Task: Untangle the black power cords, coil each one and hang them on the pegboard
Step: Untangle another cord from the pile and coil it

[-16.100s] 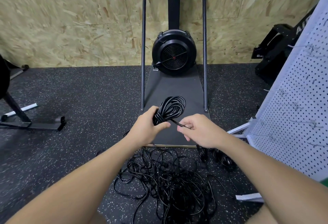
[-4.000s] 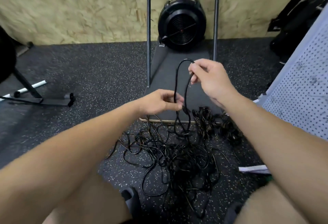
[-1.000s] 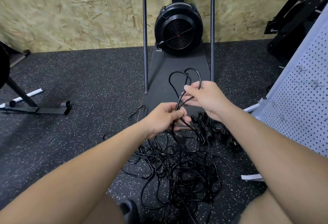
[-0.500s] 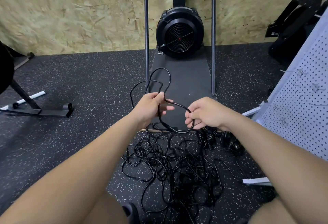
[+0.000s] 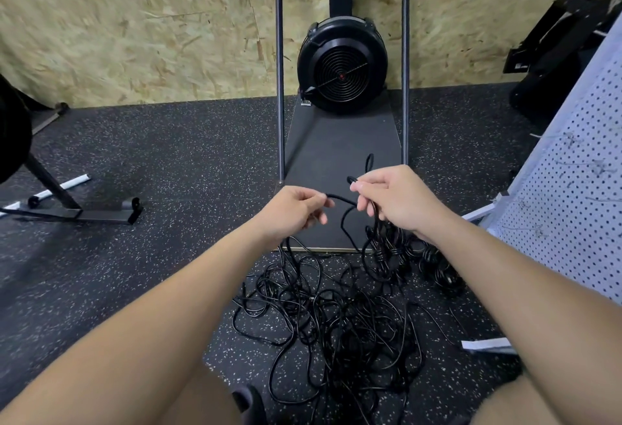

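Dark speckled rubber floor [image 5: 161,162] runs back to a chipboard wall; landmark for these notes is the black round fan housing [image 5: 341,66] of the exercise machine against that wall. Its flat dark grey base platform [image 5: 336,155] extends from the fan toward the person. Right of the fan, well apart, leans the white perforated pegboard [image 5: 572,209] with thin wire hooks; nothing hangs on it yet.

On the floor on the near side of the platform from the fan lies the tangled heap of thin black power cords [image 5: 336,320], loose loops overlapping. Just right of the platform's near edge sit two already bundled black cord coils [image 5: 434,263], touching the heap's fringe.

Change since half a second ago: the wide loops held up in the left hand are gone, and the cord between the hands is now a short taut span. Likely the coil is being restarted or a snag worked out, so this cord is not yet free.

Left hand [image 5: 292,211], curled, pinches the held black cord [image 5: 343,200]. Right hand [image 5: 393,199] grips the same cord with a small loop standing above its fingers.

No containers in view.
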Tool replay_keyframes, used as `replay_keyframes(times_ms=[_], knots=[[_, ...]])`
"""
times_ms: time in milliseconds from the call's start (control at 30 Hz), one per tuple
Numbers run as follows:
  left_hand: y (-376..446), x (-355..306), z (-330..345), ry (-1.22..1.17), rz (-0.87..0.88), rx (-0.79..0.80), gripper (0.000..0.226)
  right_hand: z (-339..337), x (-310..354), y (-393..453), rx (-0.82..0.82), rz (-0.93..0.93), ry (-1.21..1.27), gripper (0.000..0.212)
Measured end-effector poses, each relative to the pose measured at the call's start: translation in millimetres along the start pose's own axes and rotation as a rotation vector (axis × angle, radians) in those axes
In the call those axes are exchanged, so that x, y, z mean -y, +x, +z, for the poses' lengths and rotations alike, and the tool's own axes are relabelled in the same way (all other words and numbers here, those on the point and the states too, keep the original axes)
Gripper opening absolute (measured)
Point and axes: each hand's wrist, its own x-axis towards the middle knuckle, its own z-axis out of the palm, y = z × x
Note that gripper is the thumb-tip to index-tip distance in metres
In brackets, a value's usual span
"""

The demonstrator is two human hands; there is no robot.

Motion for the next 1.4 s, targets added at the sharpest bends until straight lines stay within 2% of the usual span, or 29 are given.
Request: replay_keyframes(times_ms=[167, 300, 400, 533, 700, 800, 900, 1000, 1067, 1233, 1367, 1400], knots=[[1, -7, 10, -0.065, 0.025, 0.017, 0.028, 1, 4, 2, -0.053, -0.014, 0.052, 0.023], [-4, -15, 15, -0.164, 0.097, 0.187, 0.019, 7, 6, 3, -0.010, -0.027, 0.295, 0.022], [-8, -15, 24, -0.143, 0.145, 0.255, 0.010, 11, 3, 5, -0.004, -0.042, 0.321, 0.019], [-7, -15, 21, -0.113, 0.179, 0.123, 0.020, 8, -2, 9, -0.066, -0.025, 0.340, 0.017], [-1, -15, 14, -0.122, 0.193, 0.112, 0.028, 8, 3, 10, -0.114, -0.018, 0.287, 0.020], [3, -19, 9, -0.108, 0.164, 0.021, 0.026, 6, 4, 10, -0.135, 0.002, 0.319, 0.016], [18, -9, -6, 0.012, 0.199, -0.099, 0.029, 4, 4, 10, -0.119, 0.001, 0.354, 0.013], [31, 4, -14, 0.205, 0.282, -0.152, 0.024, 0, 3, 11, -0.137, 0.008, 0.401, 0.016], [36, 11, -13, 0.310, 0.323, -0.162, 0.016, -2, 3, 12, -0.145, 0.019, 0.443, 0.018], [44, 19, -7, 0.399, 0.301, -0.131, 0.008, -4, 2, 16, -0.164, 0.033, 0.498, 0.022], [43, 16, -7, 0.397, 0.314, -0.092, 0.009, -3, 2, 18, -0.170, 0.047, 0.584, 0.022], [42, 16, -7, 0.455, 0.331, -0.117, 0.018, -3, 1, 19, -0.169, 0.051, 0.605, 0.022]])
